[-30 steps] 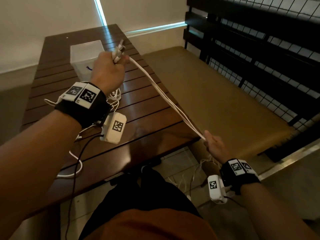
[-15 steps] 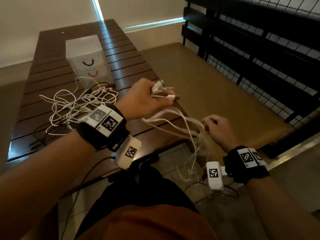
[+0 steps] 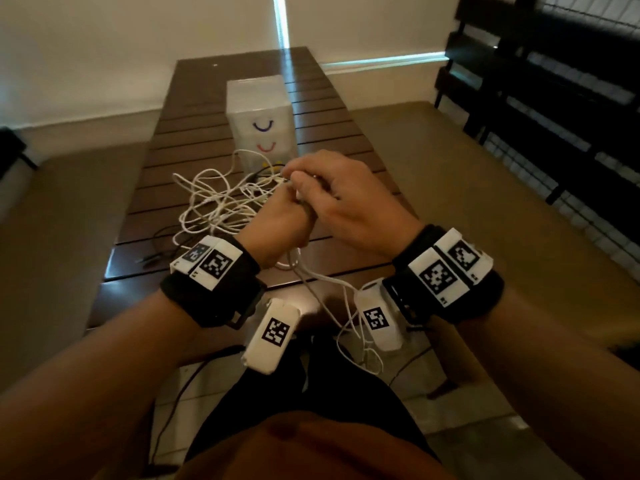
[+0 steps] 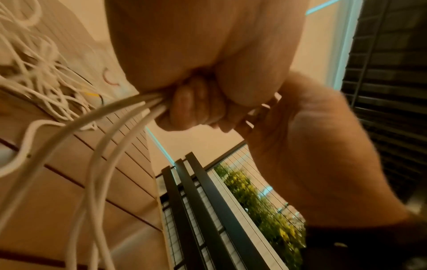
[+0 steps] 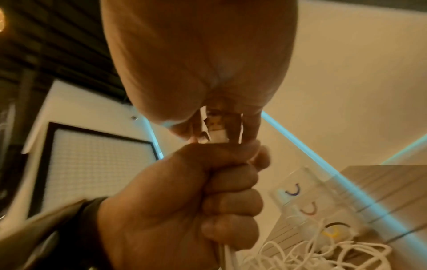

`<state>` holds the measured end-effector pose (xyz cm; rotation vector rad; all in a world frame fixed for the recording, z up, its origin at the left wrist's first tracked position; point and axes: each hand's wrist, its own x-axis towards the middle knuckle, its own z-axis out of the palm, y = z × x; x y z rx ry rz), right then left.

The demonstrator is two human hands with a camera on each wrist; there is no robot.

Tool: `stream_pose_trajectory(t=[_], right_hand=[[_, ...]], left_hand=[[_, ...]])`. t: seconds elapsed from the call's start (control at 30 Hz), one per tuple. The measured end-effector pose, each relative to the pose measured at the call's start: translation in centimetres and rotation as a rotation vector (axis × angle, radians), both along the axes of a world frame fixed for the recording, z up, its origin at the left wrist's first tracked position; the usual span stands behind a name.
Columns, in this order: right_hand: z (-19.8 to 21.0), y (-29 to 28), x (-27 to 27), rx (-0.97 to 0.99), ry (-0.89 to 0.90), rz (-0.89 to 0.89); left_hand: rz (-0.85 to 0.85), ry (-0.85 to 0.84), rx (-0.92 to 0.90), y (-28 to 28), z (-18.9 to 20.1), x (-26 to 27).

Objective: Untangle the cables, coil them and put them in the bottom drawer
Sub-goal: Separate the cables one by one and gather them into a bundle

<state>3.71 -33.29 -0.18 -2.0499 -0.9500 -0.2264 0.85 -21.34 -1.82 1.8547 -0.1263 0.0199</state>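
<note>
Several white cables [image 4: 97, 164] are gripped in the fist of the left hand [image 3: 277, 223], their plug ends [image 5: 216, 131] pinched by the right hand [image 3: 349, 206] above the table's near edge. More cable [image 3: 221, 202] is left tangled on the slatted table [image 3: 194, 133], before the clear drawer unit [image 3: 259, 112].

Drawer unit [image 3: 260, 112] on table [image 3: 194, 140], cable tangle [image 3: 221, 202] before it, bench [image 3: 485, 188] right of table
</note>
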Motion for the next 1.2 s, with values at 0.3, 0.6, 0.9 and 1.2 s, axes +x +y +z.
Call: stream_pose_trajectory(t=[0.3,0.6,0.9,1.2], right_hand=[[-2.6,9.0,-0.2,-0.125,-0.022,0.199],[-4.0,13.4,1.6,-0.129,0.449,0.322],[-10.6,16.8,-1.1,-0.852,0.193,0.583],[-10.7,17.0,1.2,-0.648,0.238,0.413]], left_hand=[[0.184,0.131,-0.009,8.1,-2.3,-2.2],[0.387,0.267,-0.261,14.0,-4.9,-4.0],[0.69,0.299,-0.531,21.6,-7.5,-9.3],[0.798,0.291,-0.537,21.7,-8.6,-10.1]])
